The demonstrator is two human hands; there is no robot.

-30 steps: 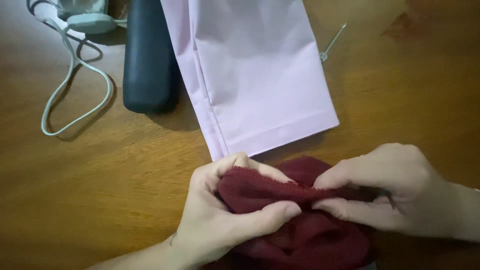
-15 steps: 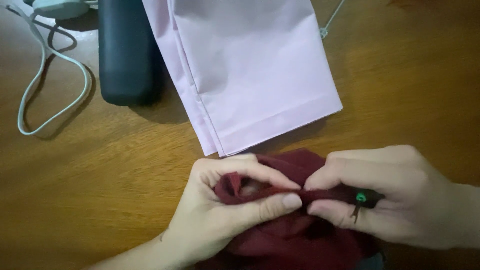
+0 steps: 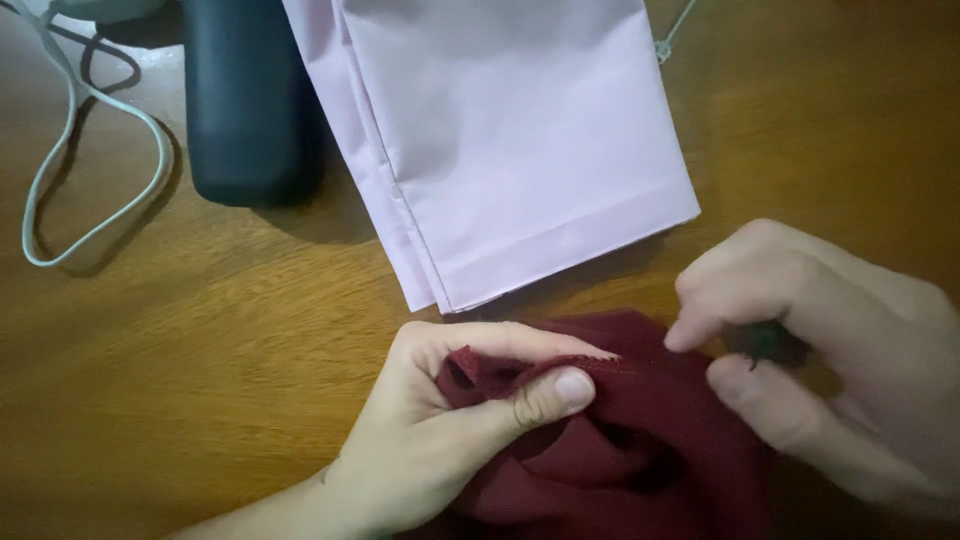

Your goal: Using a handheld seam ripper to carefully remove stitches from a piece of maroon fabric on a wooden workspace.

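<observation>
Tabletop (image 3: 200,380) of warm brown wood, smooth and faintly glossy with visible grain, fills the head view. Upon it, upper centre, lies a pale pink garment (image 3: 500,140) of smooth, crisp fabric, folded flat into a long rectangular panel with a stitched hem at its lower end; its long axis runs from the top edge down and slightly rightward. Below it, at the bottom centre, a dark red cloth (image 3: 620,450) of soft, matte weave lies bunched in loose folds, its upper edge just beside the pink hem; a frayed edge of this cloth runs roughly left to right between the two hands. Right hand (image 3: 830,360), partly blurred, rests at the right end of that edge, thumb and forefinger drawn close together just above the cloth; whether they actually grip the fabric cannot be told. A small dark object (image 3: 768,342), rounded and too blurred to identify, sits tucked within the curled fingers of this hand. Left hand (image 3: 450,420) pinches the left end of the red edge, thumb pressed against the side of the forefinger with a raised fold of cloth caught between them. Dark, matte, rounded cylindrical case (image 3: 250,100) lies upper left, lengthwise toward the top edge, just beside the pink garment. Thin pale cord (image 3: 95,225) loops across the far left of the wood.
</observation>
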